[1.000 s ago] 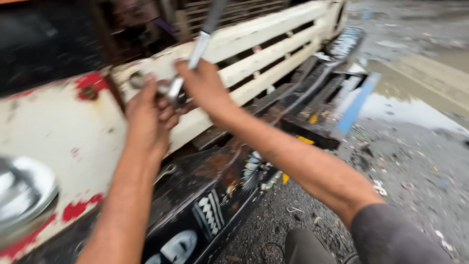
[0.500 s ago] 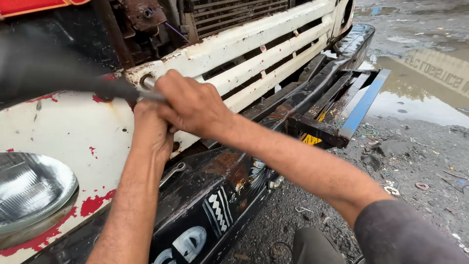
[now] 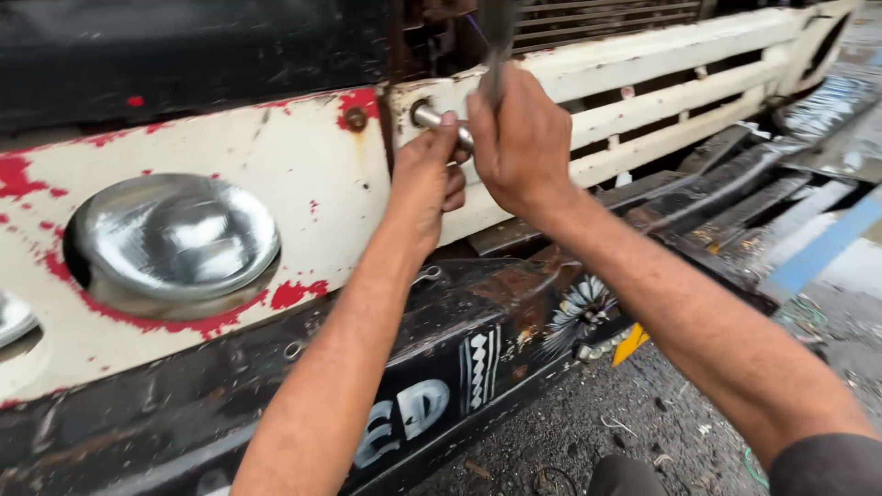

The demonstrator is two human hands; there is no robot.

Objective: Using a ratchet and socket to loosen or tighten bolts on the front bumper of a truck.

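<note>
A single head-worn camera looks down and forward from close range at the front of a truck, its view tilted so the worn white slatted metal grille (image 3: 661, 101) runs up toward the right. The round chrome headlight (image 3: 175, 239) sits near the left edge, the black painted bumper (image 3: 441, 386) crosses the bottom, and wet gravel ground (image 3: 597, 432) shows at lower right. Both forearms enter from the bottom edge.

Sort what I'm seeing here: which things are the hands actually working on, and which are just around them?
In hand:
- left hand holding the metal socket extension against the white grille panel
- right hand gripping the dark tool handle

Just around:
- round headlight
- rusty bolt
- black bumper
- yellow scrap on the wet ground
</note>
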